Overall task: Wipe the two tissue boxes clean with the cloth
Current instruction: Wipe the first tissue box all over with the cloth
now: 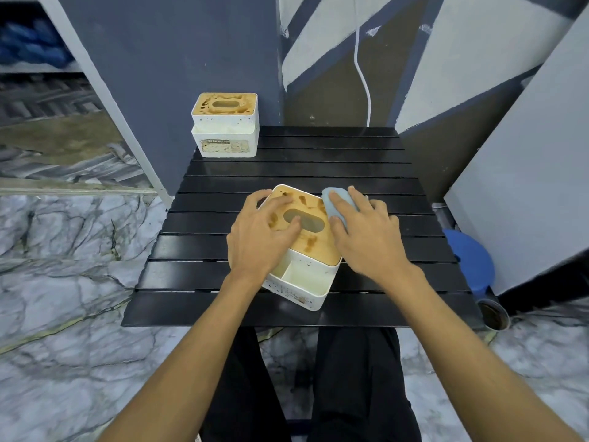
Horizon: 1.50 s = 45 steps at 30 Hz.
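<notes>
The nearer tissue box (314,240) is sitting in the middle of the black slatted desk (318,161), turned at an angle so that its open white compartments are facing the person. Its wooden lid is showing brown stains around the oval slot. The left hand (258,237) is resting on top of the lid, its fingers (287,202) spreading wide and bending slightly, fingertips pressing on the wood beside the slot and the thumb lying at the far left corner. The right hand (369,237) is holding the pale blue cloth (331,212) at the lid's right far edge, fingers lying over the cloth and the thumb tucking in at its near side. Both forearms are reaching forward, bare, over legs in black trousers (350,378).

The second tissue box (224,129) is standing at the far left corner of the desk, well apart from the hands, its lid stained as well and a worn label facing forward.

The desk is standing against a dark grey wall (175,74), with a white cable (363,74) hanging behind it. A blue stool (471,260) is sitting to the right, on a grey marbled floor (63,282).
</notes>
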### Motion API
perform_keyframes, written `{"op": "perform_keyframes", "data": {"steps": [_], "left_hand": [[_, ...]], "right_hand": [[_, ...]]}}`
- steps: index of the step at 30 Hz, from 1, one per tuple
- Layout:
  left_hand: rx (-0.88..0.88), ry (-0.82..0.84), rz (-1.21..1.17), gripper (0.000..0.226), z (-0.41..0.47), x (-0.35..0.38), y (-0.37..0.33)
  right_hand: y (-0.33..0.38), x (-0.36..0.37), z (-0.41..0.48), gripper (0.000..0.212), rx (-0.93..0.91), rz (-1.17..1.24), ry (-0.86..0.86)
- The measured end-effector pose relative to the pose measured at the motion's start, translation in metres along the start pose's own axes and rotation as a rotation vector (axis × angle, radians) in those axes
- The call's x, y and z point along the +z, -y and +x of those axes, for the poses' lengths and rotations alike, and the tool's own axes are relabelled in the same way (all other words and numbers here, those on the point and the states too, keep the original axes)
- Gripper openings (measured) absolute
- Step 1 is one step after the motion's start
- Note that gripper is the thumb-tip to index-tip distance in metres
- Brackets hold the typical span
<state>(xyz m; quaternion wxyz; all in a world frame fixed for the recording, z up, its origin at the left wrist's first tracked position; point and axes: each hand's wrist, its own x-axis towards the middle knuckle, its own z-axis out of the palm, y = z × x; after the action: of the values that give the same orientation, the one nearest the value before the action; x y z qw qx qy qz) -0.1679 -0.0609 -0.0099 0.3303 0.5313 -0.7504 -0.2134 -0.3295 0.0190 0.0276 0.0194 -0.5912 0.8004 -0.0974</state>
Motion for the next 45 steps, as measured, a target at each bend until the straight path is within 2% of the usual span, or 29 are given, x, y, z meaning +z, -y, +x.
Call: {"op": "perform_keyframes", "data": {"steps": [4,10,14,16,19,23,29,31,33,36,41,45], "left_hand": [[-0.007,0.048,0.012,0.036,0.005,0.000,-0.001],[0.026,0.104,-0.021,0.033,0.014,0.001,0.003],[0.133,0.207,-0.063,0.032,0.030,-0.001,0.005],[0.158,0.244,-0.051,0.034,0.037,-0.002,0.002],[0.118,0.130,-0.063,0.051,0.030,-0.002,-0.007],[-0.055,-0.067,-0.229,0.067,-0.006,0.008,-0.019],[-0.220,-0.080,-0.359,0.080,-0.012,0.010,-0.019],[-0.216,-0.063,-0.362,0.075,-0.009,0.005,-0.018],[-0.191,-0.059,-0.347,0.061,-0.007,0.001,-0.017],[-0.144,-0.040,-0.331,0.048,-0.007,-0.002,-0.019],[-0.124,-0.048,-0.285,0.054,-0.009,-0.003,-0.018],[-0.120,-0.054,-0.302,0.055,-0.008,-0.002,-0.018]], "right_hand": [[-0.001,0.002,-0.033,0.048,-0.032,-0.016,-0.078],[-0.006,-0.004,-0.021,0.049,-0.090,-0.083,-0.036],[-0.010,-0.012,0.009,0.049,-0.182,-0.079,0.077],[-0.011,-0.008,0.006,0.049,-0.157,-0.076,0.058],[0.001,0.005,-0.008,0.049,-0.012,-0.073,-0.066],[0.029,0.013,-0.013,0.050,0.126,-0.023,-0.131],[0.030,0.013,-0.024,0.050,0.020,0.042,-0.108],[0.019,0.008,-0.023,0.049,-0.067,0.035,-0.089],[0.012,0.003,-0.023,0.049,-0.139,0.006,-0.059],[0.008,0.001,-0.027,0.050,-0.151,-0.028,-0.048],[0.023,0.008,-0.011,0.050,-0.056,-0.012,-0.069],[0.025,0.011,-0.016,0.049,-0.056,0.002,-0.083]]}}
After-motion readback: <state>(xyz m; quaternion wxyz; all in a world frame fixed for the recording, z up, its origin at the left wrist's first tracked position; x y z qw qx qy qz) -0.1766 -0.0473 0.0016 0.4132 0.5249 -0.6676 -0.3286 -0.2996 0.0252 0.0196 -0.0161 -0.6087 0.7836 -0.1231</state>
